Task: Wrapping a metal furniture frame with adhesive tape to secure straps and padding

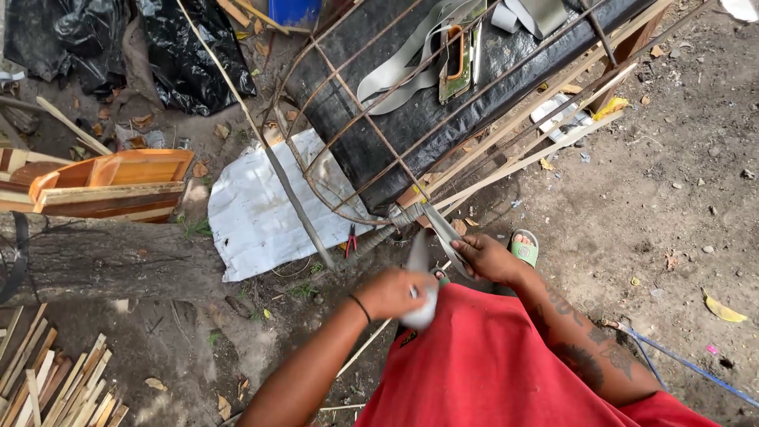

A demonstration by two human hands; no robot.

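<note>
A rusty metal wire frame point(348, 119) lies tilted over a black sheet in front of me. Grey strap point(443, 229) is wound round the frame's near corner point(402, 215). My right hand point(486, 257) pinches that strap just below the corner and holds it taut. My left hand point(395, 292) is closed round a pale roll of the same strap point(419, 312), held close to my red shirt. A loose length of grey strap point(417, 255) runs between the roll and the frame.
Red-handled pliers point(349, 239) lie on the ground beside a white sheet point(261, 213). A wooden boat model point(111, 186) sits left, above a log point(103, 257). Wood slats point(55, 387) pile at bottom left. My sandalled foot point(523, 247) is on the dirt.
</note>
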